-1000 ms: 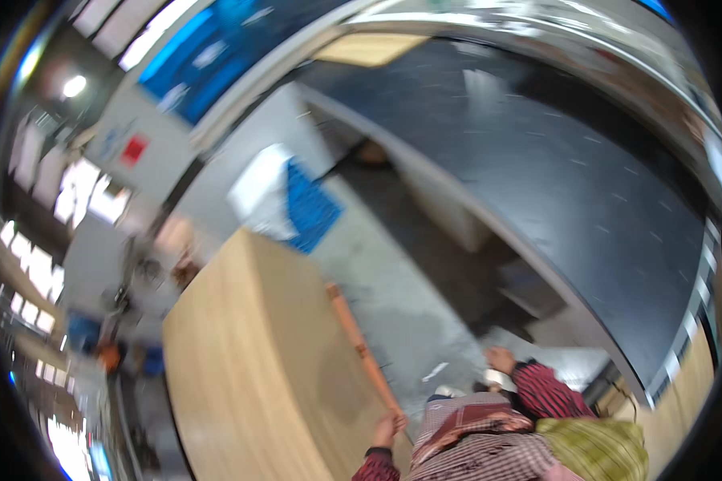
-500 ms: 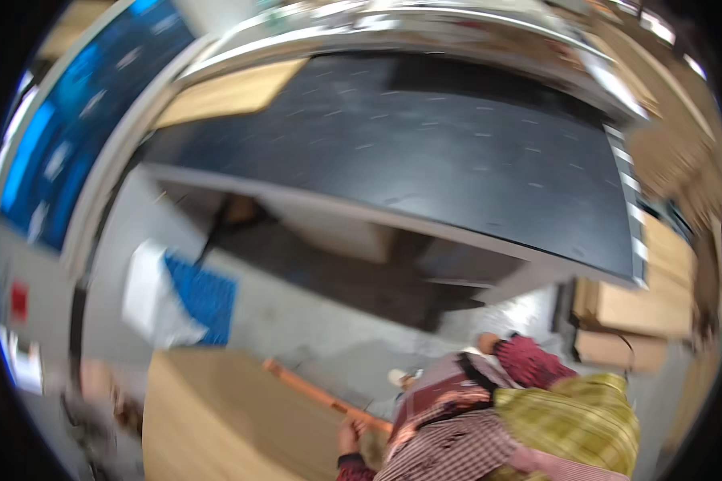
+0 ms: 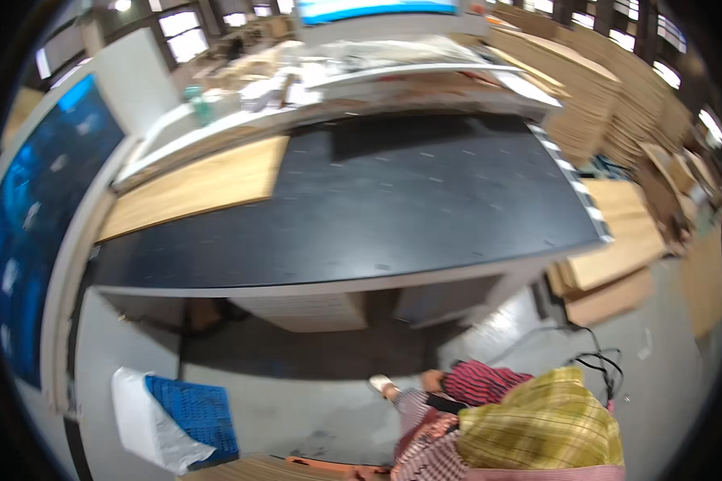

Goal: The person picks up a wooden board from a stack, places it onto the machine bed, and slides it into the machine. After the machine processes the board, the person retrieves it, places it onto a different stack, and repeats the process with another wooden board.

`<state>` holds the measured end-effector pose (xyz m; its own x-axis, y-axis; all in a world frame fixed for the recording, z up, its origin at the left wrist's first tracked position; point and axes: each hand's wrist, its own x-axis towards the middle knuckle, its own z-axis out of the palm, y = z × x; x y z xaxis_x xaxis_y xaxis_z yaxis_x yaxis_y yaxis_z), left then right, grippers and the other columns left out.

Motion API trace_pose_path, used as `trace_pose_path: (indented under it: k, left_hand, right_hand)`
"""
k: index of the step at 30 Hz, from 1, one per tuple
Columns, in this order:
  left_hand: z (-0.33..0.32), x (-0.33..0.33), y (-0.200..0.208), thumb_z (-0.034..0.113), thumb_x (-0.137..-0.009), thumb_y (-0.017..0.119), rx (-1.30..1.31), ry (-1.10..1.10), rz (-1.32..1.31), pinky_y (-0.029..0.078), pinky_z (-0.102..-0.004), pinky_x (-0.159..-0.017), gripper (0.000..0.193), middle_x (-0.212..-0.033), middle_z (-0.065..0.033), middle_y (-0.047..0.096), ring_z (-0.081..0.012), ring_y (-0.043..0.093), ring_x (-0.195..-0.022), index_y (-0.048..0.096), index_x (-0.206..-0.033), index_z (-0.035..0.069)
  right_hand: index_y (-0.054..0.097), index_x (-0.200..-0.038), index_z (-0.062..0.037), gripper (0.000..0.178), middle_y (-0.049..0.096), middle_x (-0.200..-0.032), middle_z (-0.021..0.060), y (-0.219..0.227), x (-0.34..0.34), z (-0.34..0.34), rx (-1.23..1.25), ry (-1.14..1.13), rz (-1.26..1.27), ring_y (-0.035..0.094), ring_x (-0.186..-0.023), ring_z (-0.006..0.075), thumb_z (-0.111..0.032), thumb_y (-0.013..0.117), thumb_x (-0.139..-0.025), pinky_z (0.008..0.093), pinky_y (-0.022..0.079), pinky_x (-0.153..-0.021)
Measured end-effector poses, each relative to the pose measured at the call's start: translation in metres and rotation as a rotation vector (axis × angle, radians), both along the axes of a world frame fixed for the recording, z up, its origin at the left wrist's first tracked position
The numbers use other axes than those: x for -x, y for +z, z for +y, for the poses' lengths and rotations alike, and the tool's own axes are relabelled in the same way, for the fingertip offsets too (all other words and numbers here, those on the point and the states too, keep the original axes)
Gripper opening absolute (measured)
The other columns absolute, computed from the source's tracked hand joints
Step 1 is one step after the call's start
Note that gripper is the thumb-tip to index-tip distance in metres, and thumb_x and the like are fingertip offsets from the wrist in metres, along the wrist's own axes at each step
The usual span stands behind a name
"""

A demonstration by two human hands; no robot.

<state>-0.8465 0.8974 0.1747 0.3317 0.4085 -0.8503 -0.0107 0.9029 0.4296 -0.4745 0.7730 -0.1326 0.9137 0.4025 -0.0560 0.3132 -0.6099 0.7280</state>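
Note:
My left hand [image 3: 364,474] is at the lower edge, partly cut off, closed on an orange bar [image 3: 321,463]. This bar runs along the edge of a stack of tan boards [image 3: 253,469], of which only a strip shows. My right hand [image 3: 432,381] hangs below a striped red-and-black sleeve, over the floor in front of the table. It is small and blurred, so its fingers cannot be made out, and nothing held shows. Ahead lies a large table with a black top [image 3: 377,208].
A wooden board [image 3: 200,186] lies at the table's left end. A blue crate [image 3: 196,413] with white sheeting stands on the floor at left. Stacked boards [image 3: 618,240] and a black cable [image 3: 598,361] are at right. A tall blue-and-white panel [image 3: 48,232] rises at left.
My view has swung, showing more of the room beyond the table. The board stack and orange bar now sit lower in the picture, mostly out of sight. My left hand stays at the bar.

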Motion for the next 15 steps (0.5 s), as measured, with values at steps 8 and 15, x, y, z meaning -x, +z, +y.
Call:
trace_pose_path:
  k: [8, 15]
  left_hand:
    - [0.092, 0.016, 0.006, 0.033, -0.089, 0.04, -0.162, 0.276, 0.134, 0.047, -0.0336, -0.064, 0.029, -0.081, -0.0072, 0.053, -0.0199, 0.052, -0.076, 0.053, -0.085, 0.007]
    - [0.198, 0.015, 0.024, 0.032, -0.089, 0.041, -0.207, 0.382, 0.051, 0.047, -0.0341, -0.065, 0.029, -0.084, -0.0081, 0.054, -0.0206, 0.053, -0.079, 0.053, -0.088, 0.006]
  right_hand:
    - [0.063, -0.095, -0.01, 0.038, 0.062, -0.09, 0.0173, 0.162, 0.027, 0.177, -0.273, 0.522, 1.554, 0.058, -0.087, 0.0345, -0.037, 0.05, -0.073, 0.042, 0.045, -0.076]
    - [0.057, -0.084, -0.007, 0.027, 0.06, -0.083, 0.0168, 0.311, 0.094, 0.402, -0.532, 0.864, 1.68, 0.057, -0.078, 0.0362, -0.03, 0.044, -0.081, 0.0428, 0.046, -0.067]
